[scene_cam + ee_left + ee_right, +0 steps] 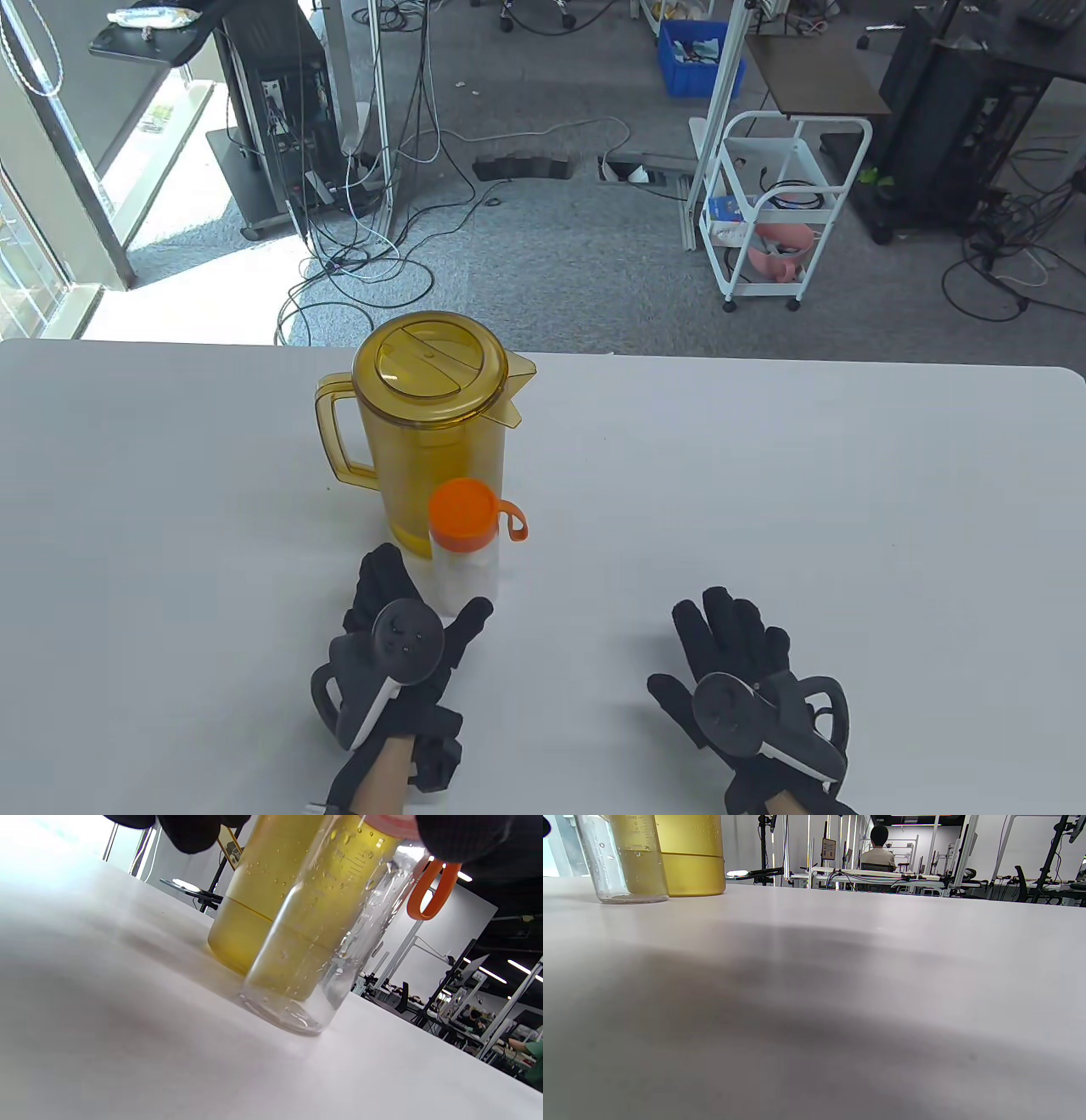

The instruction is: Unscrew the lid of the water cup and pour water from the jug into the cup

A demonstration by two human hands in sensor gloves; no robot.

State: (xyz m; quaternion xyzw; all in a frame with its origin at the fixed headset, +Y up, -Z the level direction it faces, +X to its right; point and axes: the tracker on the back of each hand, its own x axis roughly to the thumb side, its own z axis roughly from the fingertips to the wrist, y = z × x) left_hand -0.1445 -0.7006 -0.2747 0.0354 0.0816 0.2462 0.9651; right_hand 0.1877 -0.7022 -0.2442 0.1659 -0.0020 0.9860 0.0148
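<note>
An amber jug (433, 424) with its lid on stands on the white table (806, 509), part full of water. Right in front of it is the clear water cup (465, 564), its orange screw lid (462, 509) on and the carry loop pointing right. My left hand (428, 590) reaches round the cup's lower part, fingers (186, 832) on its left and thumb (466, 836) on its right, with no firm grip visible. My right hand (721, 645) lies flat on the table to the right, holding nothing. The right wrist view shows the cup (623, 866) and the jug (691, 857) far left.
The table's far edge (679, 361) runs just behind the jug. Beyond it are a carpeted floor with cables, a white trolley (780, 212) and a blue crate (700, 55). A seated person (878, 851) shows far off in the right wrist view.
</note>
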